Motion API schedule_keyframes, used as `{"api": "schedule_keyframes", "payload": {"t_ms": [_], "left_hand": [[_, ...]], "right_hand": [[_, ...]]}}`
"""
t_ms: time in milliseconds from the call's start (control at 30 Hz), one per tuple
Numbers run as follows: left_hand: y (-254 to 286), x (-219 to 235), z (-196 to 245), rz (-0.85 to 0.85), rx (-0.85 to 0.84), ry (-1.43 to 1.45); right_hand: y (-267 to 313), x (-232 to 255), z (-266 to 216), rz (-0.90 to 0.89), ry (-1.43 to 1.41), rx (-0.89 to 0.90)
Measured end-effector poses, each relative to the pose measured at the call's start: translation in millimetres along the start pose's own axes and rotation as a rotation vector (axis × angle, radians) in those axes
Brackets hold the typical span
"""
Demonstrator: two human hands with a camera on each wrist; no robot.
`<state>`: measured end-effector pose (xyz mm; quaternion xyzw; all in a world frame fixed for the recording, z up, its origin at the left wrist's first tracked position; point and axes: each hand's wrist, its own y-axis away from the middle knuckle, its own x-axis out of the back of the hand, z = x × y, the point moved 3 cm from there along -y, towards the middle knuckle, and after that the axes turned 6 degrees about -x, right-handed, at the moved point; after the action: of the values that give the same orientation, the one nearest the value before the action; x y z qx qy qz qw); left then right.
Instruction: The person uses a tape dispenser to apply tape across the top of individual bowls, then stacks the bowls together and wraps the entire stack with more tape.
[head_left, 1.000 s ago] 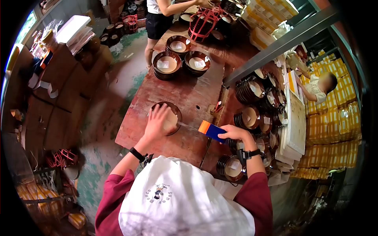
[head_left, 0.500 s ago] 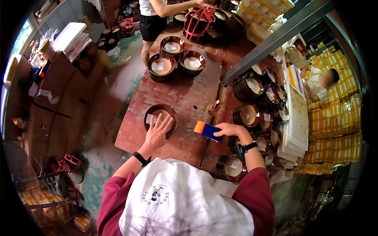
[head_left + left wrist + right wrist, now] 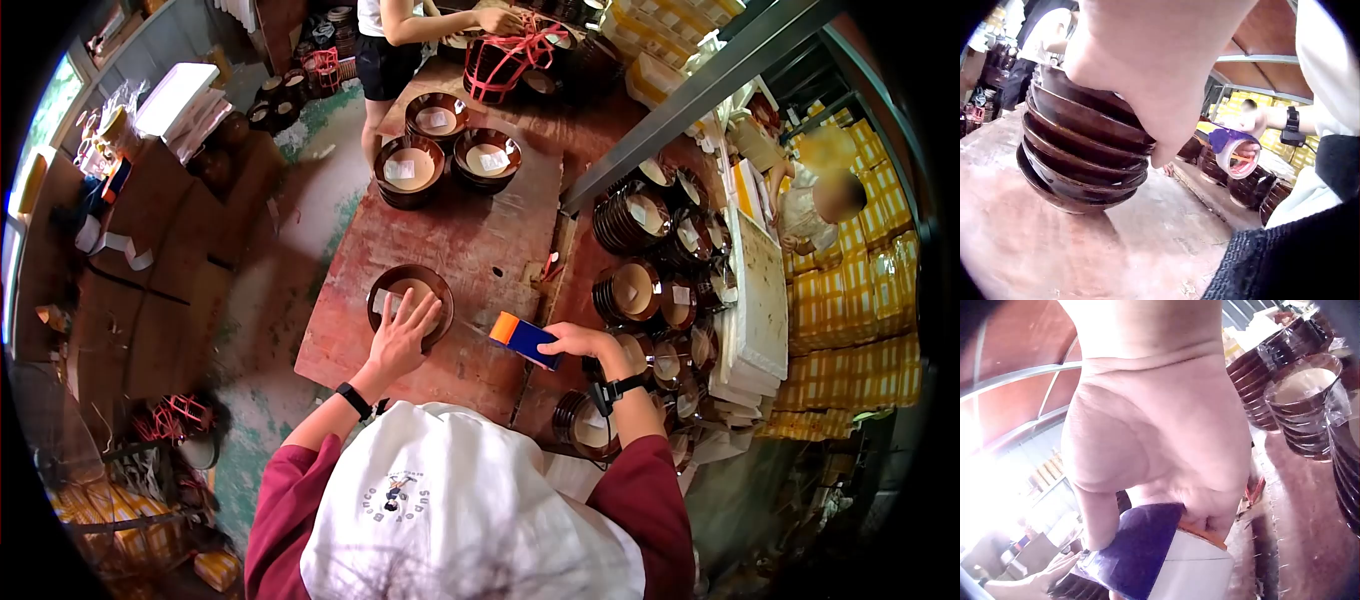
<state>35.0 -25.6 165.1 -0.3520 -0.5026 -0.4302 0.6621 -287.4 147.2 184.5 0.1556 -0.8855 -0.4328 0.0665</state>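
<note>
A stack of glossy brown bowls [image 3: 1079, 144] stands on the reddish board, seen from above in the head view as one bowl [image 3: 412, 272] with a pale inside and a white slip. My left hand [image 3: 400, 340] lies over its near side, fingers spread; in the left wrist view its thumb is at the rim of an upper bowl. To the right, my right hand [image 3: 580, 342] grips a blue and orange tape dispenser [image 3: 522, 338] above the board. A roll of tape [image 3: 1238, 157] shows in the dispenser in the left wrist view.
Three bowl stacks [image 3: 408, 172] stand at the board's far end. More stacks [image 3: 628, 290] line the right side beside white foam boxes [image 3: 752, 290]. A metal post [image 3: 700, 105] slants across the right. Another person's hand [image 3: 498, 20] is at a red strap bundle [image 3: 500, 70].
My left hand has shifted slightly and settled on the bowl stack, with fingers spread. A clear strand seen earlier between bowl and dispenser no longer shows. The dispenser stays in my right hand.
</note>
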Motion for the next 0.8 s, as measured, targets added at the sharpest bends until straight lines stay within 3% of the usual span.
{"api": "schedule_keyframes", "payload": {"t_ms": [500,600,700,800], "left_hand": [[-1.8,5.3,6.1,-0.071,0.035,0.001],[-13.7,11.2,21.1,0.050,-0.023,0.068],[-31.1,4.9,31.3,0.030,-0.175,0.039],[-39.7,-6.3,31.8,-0.022,-0.129,0.058]], "right_hand": [[-9.1,8.1,6.5,-0.031,0.026,-0.005],[-7.8,5.4,2.7,-0.014,0.041,-0.011],[-10.9,3.9,3.3,0.001,0.085,-0.001],[-10.4,2.7,-1.8,0.019,0.136,0.018]]}}
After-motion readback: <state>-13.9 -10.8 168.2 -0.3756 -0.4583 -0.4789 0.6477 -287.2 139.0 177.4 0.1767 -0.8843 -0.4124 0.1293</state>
